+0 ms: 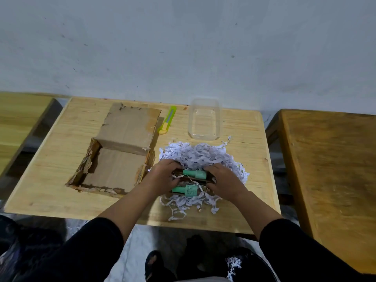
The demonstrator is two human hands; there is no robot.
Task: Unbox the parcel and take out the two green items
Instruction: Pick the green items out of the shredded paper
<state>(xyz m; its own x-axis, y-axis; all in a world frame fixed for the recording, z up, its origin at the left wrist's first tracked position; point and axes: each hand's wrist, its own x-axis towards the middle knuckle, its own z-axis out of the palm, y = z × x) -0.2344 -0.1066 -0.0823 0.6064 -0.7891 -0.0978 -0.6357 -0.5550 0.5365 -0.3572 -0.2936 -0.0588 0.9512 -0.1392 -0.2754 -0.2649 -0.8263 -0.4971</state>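
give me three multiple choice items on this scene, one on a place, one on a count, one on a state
1. Where does the cutter lie?
A. inside the box
B. between the box and the clear tub
C. on the shredded paper

2. How many green items show between the hands?
A. one
B. two
C. four

3. What state is the box in?
A. taped shut
B. open, flap laid back
C. crushed flat

Key: 1 B, the cutter lies on the table beside the flap, left of the tub. 2 B, one green item lies above another in the shredded paper, between the left hand and right hand. 3 B, its bare cardboard floor shows.
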